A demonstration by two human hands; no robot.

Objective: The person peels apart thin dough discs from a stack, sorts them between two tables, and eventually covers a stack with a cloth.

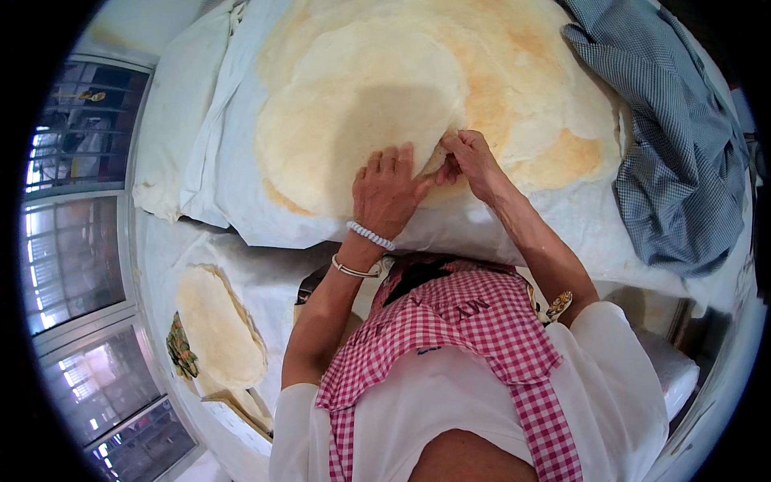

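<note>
Broad, thin round flatbreads (pixel 367 84) overlap on a surface covered with white cloth, some with toasted patches. My left hand (pixel 385 190) lies palm down on the near edge of the top pale one, fingers spread. A white coiled band and a pale bracelet circle that wrist. Just to its right, my right hand (pixel 470 159) pinches a lifted, folded edge of the same flatbread between thumb and fingers. The underside of that fold (pixel 435 158) looks speckled brown. My left thumb comes close to the fold; whether it touches is hard to tell.
A blue-grey checked cloth (pixel 668 144) lies bunched at the right. White cloth (pixel 193 114) is folded at the left. Lower left, a smaller stack of flatbreads (pixel 223 325) sits beside a patterned fabric piece (pixel 181 346). Barred windows (pixel 75 247) line the left side.
</note>
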